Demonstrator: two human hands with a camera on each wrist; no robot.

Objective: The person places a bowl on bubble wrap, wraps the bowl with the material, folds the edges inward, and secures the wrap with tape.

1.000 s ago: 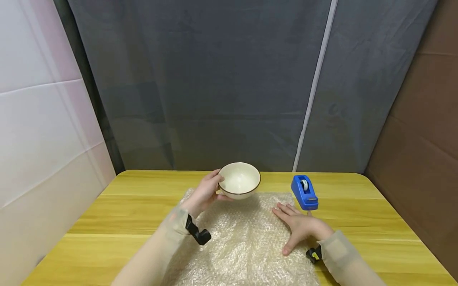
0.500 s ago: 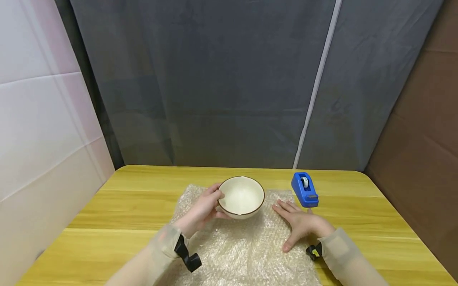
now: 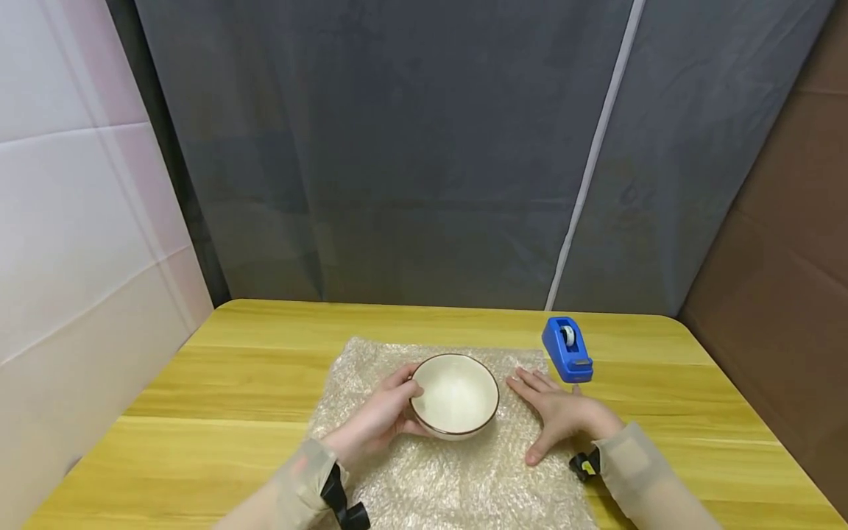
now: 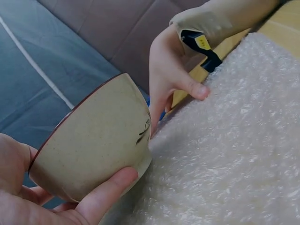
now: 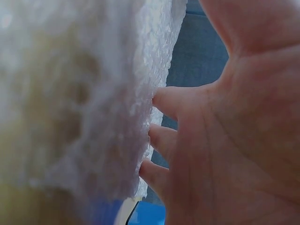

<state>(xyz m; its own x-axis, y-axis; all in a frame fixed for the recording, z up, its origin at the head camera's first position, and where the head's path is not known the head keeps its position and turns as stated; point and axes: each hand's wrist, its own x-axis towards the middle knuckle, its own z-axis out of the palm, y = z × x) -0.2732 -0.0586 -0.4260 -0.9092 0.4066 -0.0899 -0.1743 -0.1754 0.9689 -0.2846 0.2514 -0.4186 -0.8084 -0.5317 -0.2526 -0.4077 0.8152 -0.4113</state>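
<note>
My left hand (image 3: 384,412) grips a cream bowl (image 3: 457,394) with a brown rim by its left side, thumb over the rim and fingers beneath. The bowl is over the middle of a sheet of bubble wrap (image 3: 464,486); in the left wrist view the bowl (image 4: 93,140) appears close to the wrap, with a small dark leaf-like mark on its outside. Whether its base touches the wrap I cannot tell. On the right part of the sheet, my right hand (image 3: 559,416) rests with spread fingers, its fingertips pressing the wrap (image 5: 117,117) in the right wrist view.
A blue tape dispenser (image 3: 567,350) with a white roll stands just beyond the right hand, beside the sheet's right edge. The wooden table (image 3: 218,397) ends at a grey curtain (image 3: 411,162) behind. A white panel is on the left, a brown one on the right.
My left hand has brought the bowl nearer and lower, from the sheet's far edge to over its middle. The right hand has stayed in place on the wrap.
</note>
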